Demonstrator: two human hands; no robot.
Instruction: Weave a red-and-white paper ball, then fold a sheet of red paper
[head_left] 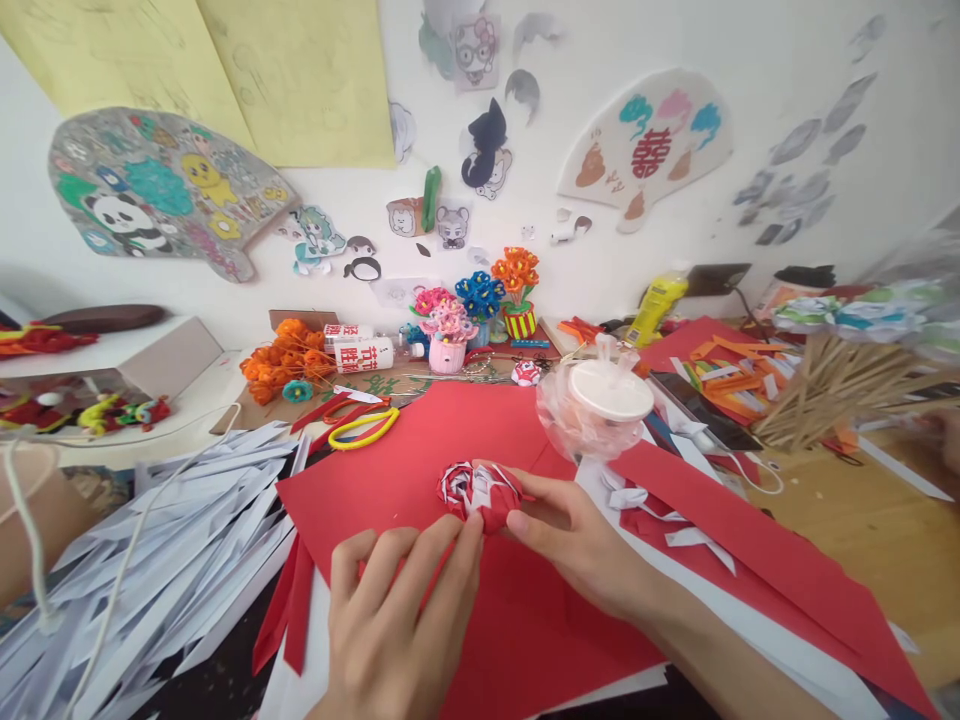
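A small ball woven from red and white paper strips point(480, 490) is held above a large red paper sheet point(420, 420). My right hand point(585, 530) pinches its right side between thumb and fingers. From the lower left, my left hand point(409, 600) has its fingertips pressed together at the ball's near edge, closed on it there. Part of the ball's underside is hidden by the fingers. Beyond the sheet's left edge lie scissors with yellow handles point(365, 428).
White paper strips point(180, 530) are heaped on the left. A lidded clear cup point(600, 395) stands at the sheet's back right. Paper flowers point(448, 325) line the wall, with a yellow bottle point(658, 305) farther right. Another person's arm point(45, 510) shows at the left edge.
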